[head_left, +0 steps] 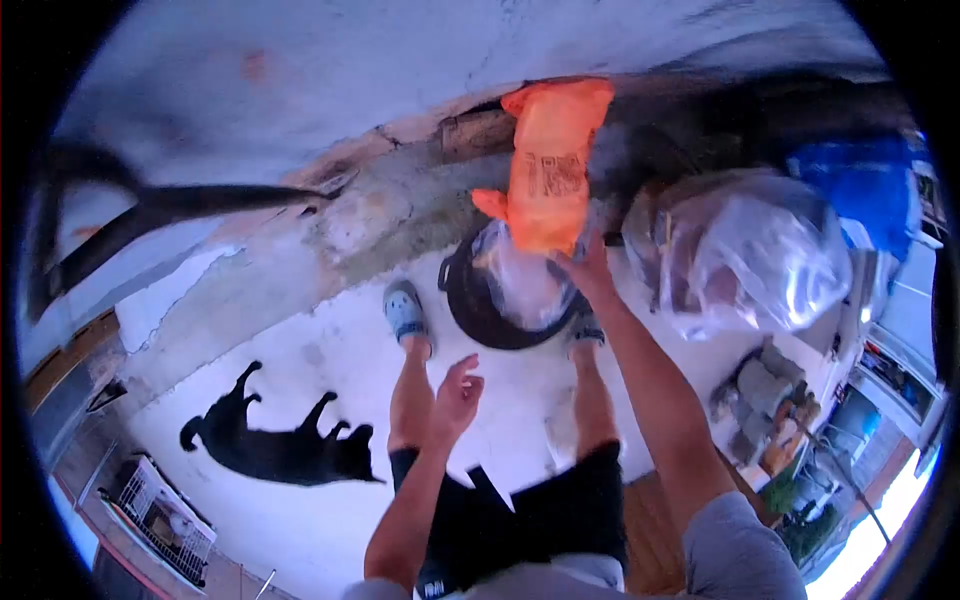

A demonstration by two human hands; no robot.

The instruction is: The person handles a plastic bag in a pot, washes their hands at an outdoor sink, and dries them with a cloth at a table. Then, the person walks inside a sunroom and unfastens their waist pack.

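Note:
An orange plastic bag (548,165) with dark printing stretches up from above a round black tub (470,305). My right hand (590,268) is closed on the bag's lower end, at the tub's upper right side. Inside the tub lies pale, see-through plastic (525,280); what it wraps I cannot make out. My left hand (459,395) hangs below the tub over the pale floor, fingers loosely curled and apart, holding nothing. The tub stands between my two feet, which wear light-coloured clogs (404,308).
A black dog (285,440) lies on the floor at left. Right of the tub stands a large bundle in clear plastic (745,250), with a blue cover (860,185) behind it. Stones (765,385) and plants (805,530) are at lower right. A white wire rack (165,520) stands lower left.

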